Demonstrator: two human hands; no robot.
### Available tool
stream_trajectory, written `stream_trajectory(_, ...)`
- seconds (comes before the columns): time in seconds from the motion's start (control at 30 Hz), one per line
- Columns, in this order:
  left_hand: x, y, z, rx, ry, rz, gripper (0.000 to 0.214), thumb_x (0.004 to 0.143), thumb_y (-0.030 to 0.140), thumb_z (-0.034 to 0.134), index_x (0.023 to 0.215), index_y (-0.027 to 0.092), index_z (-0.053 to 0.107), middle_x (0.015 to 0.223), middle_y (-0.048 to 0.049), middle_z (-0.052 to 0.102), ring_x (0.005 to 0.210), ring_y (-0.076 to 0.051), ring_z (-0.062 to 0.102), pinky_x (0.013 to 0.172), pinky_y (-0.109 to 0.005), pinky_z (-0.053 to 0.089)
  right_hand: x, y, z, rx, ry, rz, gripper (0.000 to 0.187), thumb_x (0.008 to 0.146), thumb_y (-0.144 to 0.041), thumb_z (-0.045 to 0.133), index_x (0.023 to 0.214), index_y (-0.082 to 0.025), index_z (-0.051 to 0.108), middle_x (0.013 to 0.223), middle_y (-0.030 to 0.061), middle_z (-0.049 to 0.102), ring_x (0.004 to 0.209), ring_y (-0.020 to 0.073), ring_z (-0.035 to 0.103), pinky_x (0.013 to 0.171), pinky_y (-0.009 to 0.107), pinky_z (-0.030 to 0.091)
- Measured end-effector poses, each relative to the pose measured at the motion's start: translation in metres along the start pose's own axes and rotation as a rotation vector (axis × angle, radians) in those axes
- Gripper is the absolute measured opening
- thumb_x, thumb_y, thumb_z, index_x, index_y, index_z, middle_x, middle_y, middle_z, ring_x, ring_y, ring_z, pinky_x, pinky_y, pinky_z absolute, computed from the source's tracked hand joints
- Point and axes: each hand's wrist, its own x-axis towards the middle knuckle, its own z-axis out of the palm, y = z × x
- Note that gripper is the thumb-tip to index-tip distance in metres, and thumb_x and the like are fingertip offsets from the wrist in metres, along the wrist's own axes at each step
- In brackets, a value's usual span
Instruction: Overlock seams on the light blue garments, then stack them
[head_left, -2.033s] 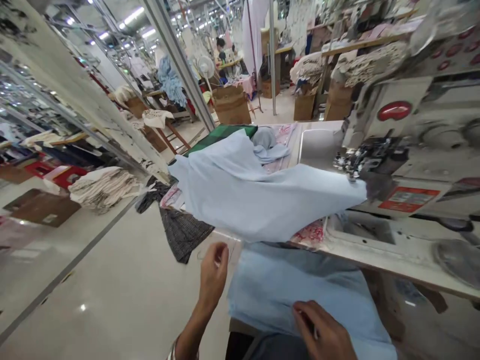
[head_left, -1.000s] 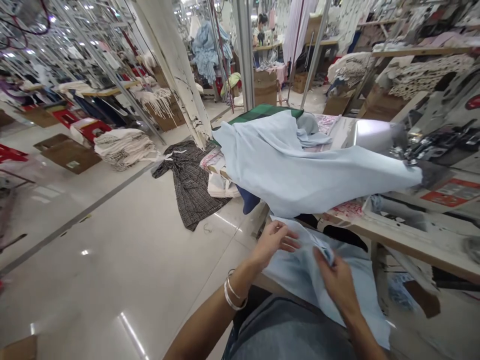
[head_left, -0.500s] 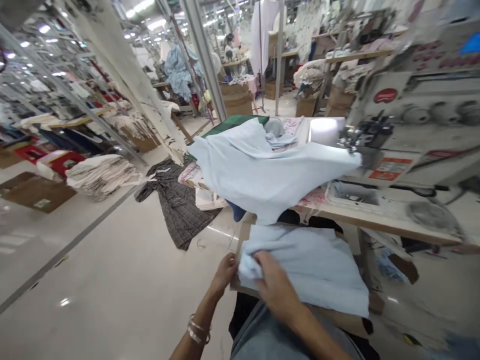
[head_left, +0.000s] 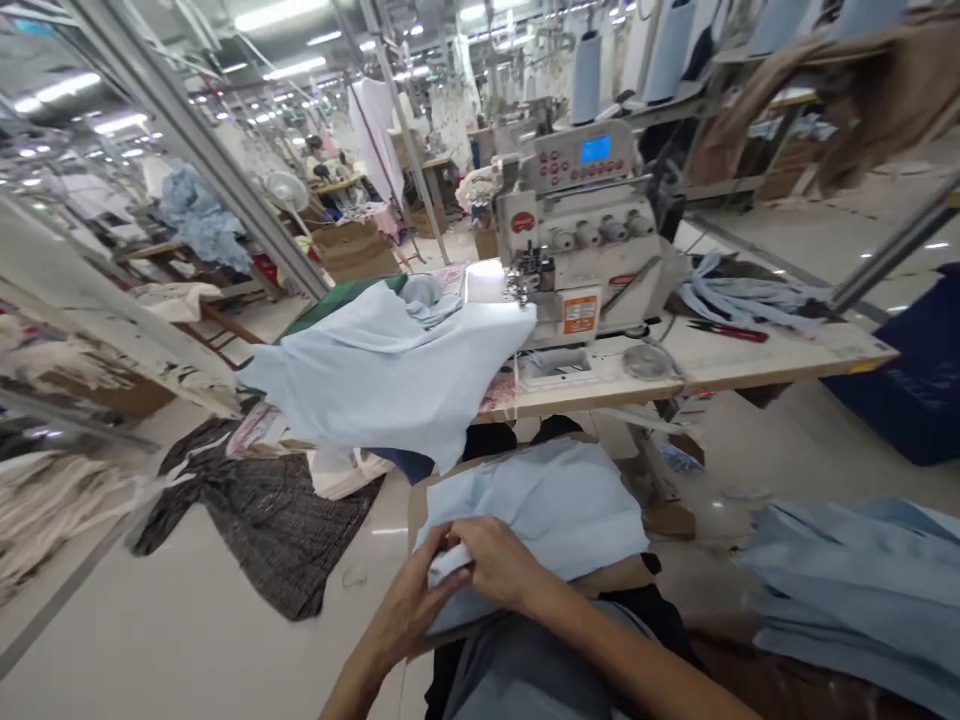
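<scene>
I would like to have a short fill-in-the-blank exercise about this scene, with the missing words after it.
1. The left hand and right hand grip light ____ cloth.
2. The machine stands on the ____.
3. The dark garment lies on the ____.

Missing words: blue; table; floor.

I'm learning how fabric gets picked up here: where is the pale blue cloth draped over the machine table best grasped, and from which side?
Probably pinch the pale blue cloth by the corner hanging below the front edge of the table, from the person's side. That flap hangs free, while the right end lies close to the needle area of the sewing machine.
</scene>
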Motion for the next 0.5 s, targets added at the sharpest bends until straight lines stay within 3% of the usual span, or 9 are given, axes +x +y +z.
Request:
stream_trajectory(0.1,0.008,0.001,-0.008,0.119,0.107,-0.002,0.032,0.084,0.042,0.046,0.093,0.021,0.069,0.075,-0.0044,0.07,0.069,-0.023,0.064,0.068,-0.032,0.051,-0.011,0.013,-0.02,-0.014,0.059,0.02,0.019,0.087,-0.019,0.058,0.106,-0.015,0.059,0.102,0.0037,0.064,0.097,0.0174,0.059,0.087,0.036,0.046)
stream_trajectory(0.23,0.018,0.014,-0.038,0.189,0.406,0.118,0.03,0.078,0.038,0.046,0.086,0.018,0.067,0.076,-0.0049,0.069,0.07,-0.022,0.063,0.064,-0.028,0.05,-0.033,0.05,-0.061,-0.064,0.127,0.106,0.012,0.084,-0.015,0.06,0.095,-0.014,0.062,0.097,0.0033,0.063,0.093,0.018,0.059,0.087,0.038,0.045)
stream_trajectory(0.37,0.026,0.045,-0.076,0.119,0.624,0.171,0.026,0.068,0.027,0.05,0.087,0.018,0.066,0.073,-0.001,0.066,0.068,-0.018,0.06,0.064,-0.025,0.05,-0.066,0.078,-0.134,-0.066,0.284,0.235,0.021,0.076,-0.003,0.053,0.091,-0.013,0.064,0.094,0.0068,0.064,0.093,0.0203,0.057,0.084,0.035,0.041)
stream_trajectory(0.5,0.046,0.089,-0.116,-0.128,0.872,0.113,0.017,0.063,0.02,0.049,0.077,0.018,0.058,0.048,0.0057,0.046,0.043,-0.011,0.044,0.04,-0.02,0.036,-0.097,0.071,-0.217,0.021,0.328,0.266,0.01,0.081,-0.028,0.059,0.084,-0.019,0.064,0.084,0.0019,0.063,0.08,0.0181,0.056,0.071,0.028,0.04)
